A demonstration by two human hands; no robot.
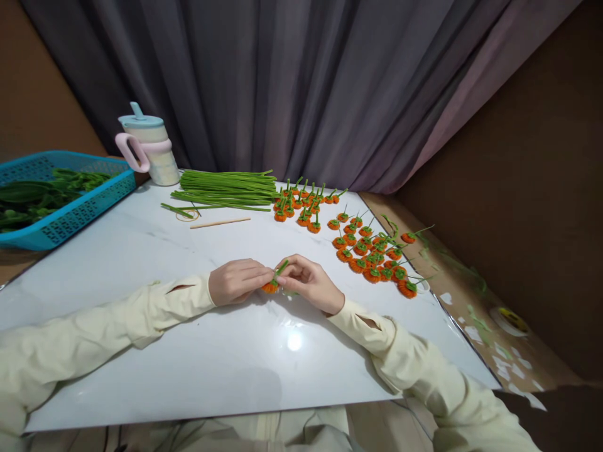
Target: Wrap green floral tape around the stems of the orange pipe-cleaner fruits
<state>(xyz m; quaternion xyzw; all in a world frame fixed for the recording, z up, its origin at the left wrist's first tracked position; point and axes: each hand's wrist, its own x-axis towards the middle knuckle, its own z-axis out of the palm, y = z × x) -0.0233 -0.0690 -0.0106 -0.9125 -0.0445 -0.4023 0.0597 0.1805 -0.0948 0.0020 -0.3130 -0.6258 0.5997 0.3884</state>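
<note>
Between my two hands, just above the white tabletop (198, 351), is a small orange pumpkin (270, 287) with a green stem, fuzzy like pipe cleaner. My left hand (241, 280) is closed on its left side, with the fingers together. From the right, my right hand (308, 282) pinches near the green stem (281, 267) with thumb and forefinger. Small green bits lie under the right fingers. Beyond the hands stand several finished-looking pumpkins with upright green stems (315, 226). More pumpkins with thin stems and green tops (360, 248) sit to the right.
A bundle of green pipe cleaners (226, 188) lies at the back, near a thin wooden stick (220, 223). A tumbler (155, 150) stands at back left beside a blue basket (89, 210) of green pieces. Tape (512, 321) and paper scraps lie right.
</note>
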